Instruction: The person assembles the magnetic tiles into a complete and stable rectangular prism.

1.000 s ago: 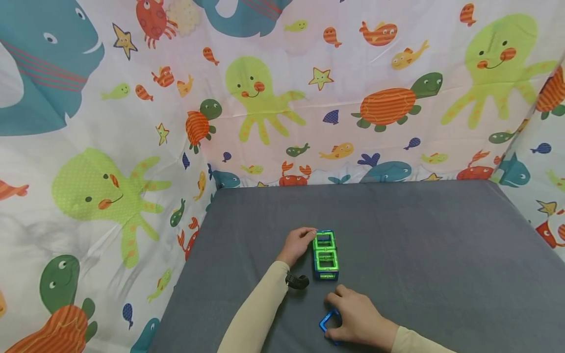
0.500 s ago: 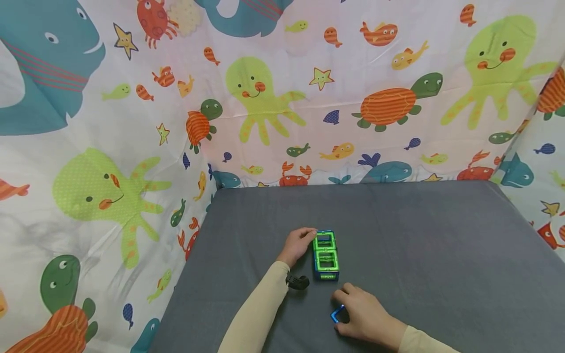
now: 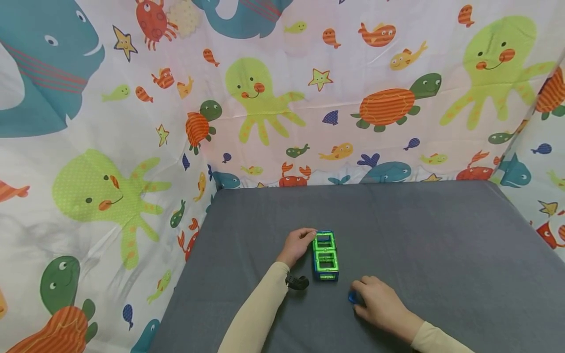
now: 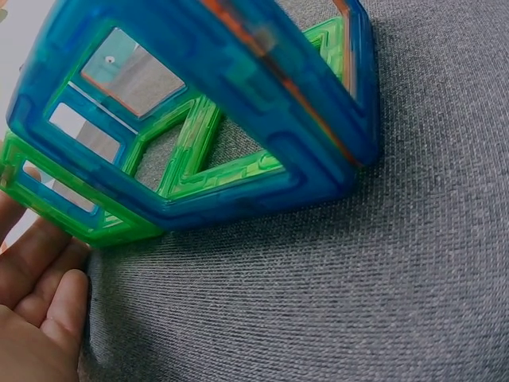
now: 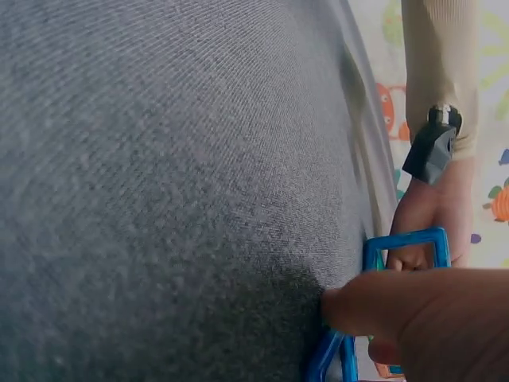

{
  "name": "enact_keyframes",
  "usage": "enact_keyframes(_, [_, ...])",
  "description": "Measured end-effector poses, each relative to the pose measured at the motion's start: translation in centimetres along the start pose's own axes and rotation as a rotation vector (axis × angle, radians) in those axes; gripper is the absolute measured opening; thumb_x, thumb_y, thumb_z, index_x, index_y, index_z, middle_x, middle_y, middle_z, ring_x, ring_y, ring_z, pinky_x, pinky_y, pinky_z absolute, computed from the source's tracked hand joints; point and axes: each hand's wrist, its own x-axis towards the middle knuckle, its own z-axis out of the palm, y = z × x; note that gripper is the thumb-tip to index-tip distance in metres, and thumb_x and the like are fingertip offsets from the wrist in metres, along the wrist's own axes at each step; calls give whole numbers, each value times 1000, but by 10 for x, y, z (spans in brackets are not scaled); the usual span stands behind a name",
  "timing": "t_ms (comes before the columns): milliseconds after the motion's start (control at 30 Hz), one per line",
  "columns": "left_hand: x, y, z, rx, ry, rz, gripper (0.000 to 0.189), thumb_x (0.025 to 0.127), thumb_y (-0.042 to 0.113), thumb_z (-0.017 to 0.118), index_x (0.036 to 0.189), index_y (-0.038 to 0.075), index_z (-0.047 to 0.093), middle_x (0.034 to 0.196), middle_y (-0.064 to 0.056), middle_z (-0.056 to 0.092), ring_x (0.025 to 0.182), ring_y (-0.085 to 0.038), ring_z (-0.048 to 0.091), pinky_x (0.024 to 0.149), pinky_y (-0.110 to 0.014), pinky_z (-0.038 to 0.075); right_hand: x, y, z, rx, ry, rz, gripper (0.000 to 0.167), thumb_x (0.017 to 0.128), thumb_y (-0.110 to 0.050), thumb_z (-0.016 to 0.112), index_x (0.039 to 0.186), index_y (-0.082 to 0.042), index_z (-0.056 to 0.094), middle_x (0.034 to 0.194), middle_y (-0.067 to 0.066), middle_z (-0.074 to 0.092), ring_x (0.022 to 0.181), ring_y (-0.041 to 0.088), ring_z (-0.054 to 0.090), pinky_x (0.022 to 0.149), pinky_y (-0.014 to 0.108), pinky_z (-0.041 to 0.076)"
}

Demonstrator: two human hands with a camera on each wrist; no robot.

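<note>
A box of magnetic tiles (image 3: pixel 325 249) lies lengthwise on the grey cloth, green squares on top and blue ones along its sides. My left hand (image 3: pixel 296 246) touches its far left corner, the fingers relaxed. Seen from the left wrist, those fingers (image 4: pixel 67 306) lie against the green end of the box (image 4: pixel 310 187). To the right of the box's near end, my right hand (image 3: pixel 381 301) pinches a blue magnetic tile (image 3: pixel 352 297) between thumb and fingers. Most of this tile is hidden by the hand. In the right wrist view blue tile edges (image 5: pixel 322 358) show beside a finger (image 5: pixel 382 306).
Grey cloth (image 3: pixel 419 235) covers the table. A printed curtain (image 3: pixel 273 39) with sea animals closes off the back and both sides. A black camera mount (image 3: pixel 297 282) sits on the left wrist, close to the box.
My right hand has moved right and away from my body with the blue tile, which now shows mostly edge-on. The left hand and the box have stayed in place.
</note>
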Motion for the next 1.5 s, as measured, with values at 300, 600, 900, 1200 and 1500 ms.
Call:
enact_keyframes(300, [-1, 0, 0, 1, 3, 5, 33, 104, 41, 57, 126, 22, 73, 131, -1, 70, 128, -25, 60, 107, -49, 49, 5, 5, -1, 0, 43, 17, 28, 76, -1, 82, 98, -13, 71, 77, -3, 66, 66, 13, 61, 57, 28, 49])
enact_keyframes(600, [2, -2, 0, -11, -3, -2, 33, 103, 43, 58, 125, 23, 73, 130, 1, 70, 128, -24, 60, 107, -49, 49, 15, 16, -18, 286, -42, 246, 23, 92, -3, 66, 113, -8, 74, 66, -7, 63, 45, 0, 30, 47, 20, 29])
enact_keyframes(900, [2, -1, 0, -18, -4, -3, 33, 103, 43, 58, 125, 23, 73, 131, 1, 69, 129, -24, 60, 109, -49, 48, 23, 32, -32, 526, -141, 365, 27, 95, -9, 65, 121, -5, 71, 90, 3, 76, 70, 11, 65, 56, 28, 47])
enact_keyframes(1200, [0, -1, 0, -8, 6, 0, 32, 103, 42, 58, 123, 24, 74, 129, 1, 70, 127, -23, 61, 108, -48, 49, 28, 41, -29, 729, -176, 425, 34, 93, -9, 65, 126, 3, 66, 85, 7, 76, 64, 15, 59, 55, 31, 46])
enact_keyframes(1500, [0, -1, 2, -5, 16, 2, 32, 103, 42, 58, 123, 23, 74, 129, 0, 70, 126, -23, 61, 106, -48, 50, 42, 46, -21, 1029, -198, 498, 49, 98, -16, 67, 137, 9, 54, 93, 13, 77, 79, 17, 71, 65, 35, 57])
